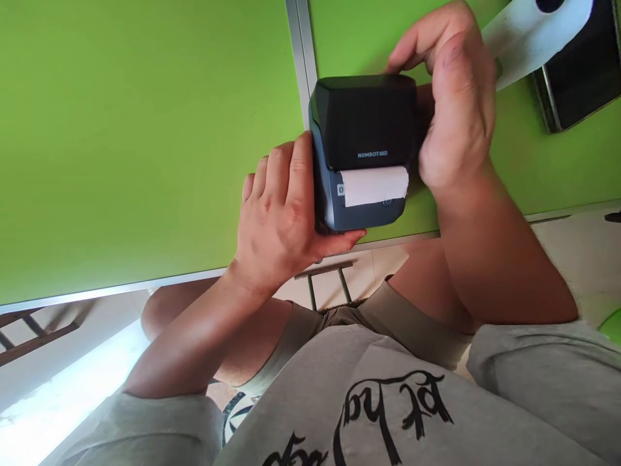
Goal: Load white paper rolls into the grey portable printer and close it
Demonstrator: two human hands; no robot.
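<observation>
A small label printer (366, 123), black on top and blue-grey below, is tilted above the green table near its front edge. A white paper strip (376, 186) sticks out of its slot. My left hand (286, 210) grips the printer's left side, with the thumb under its near edge. At the right side, my right hand (453, 97) is curved around the far right corner, its index fingertip by the back edge. The other right fingers are partly hidden behind the printer.
The green table (145, 142) has a metal seam (301, 52) running away behind the printer. At the back right lie a white sheet-like object with a dark round hole (538, 39) and a black flat object (585, 77). My legs are below the table edge.
</observation>
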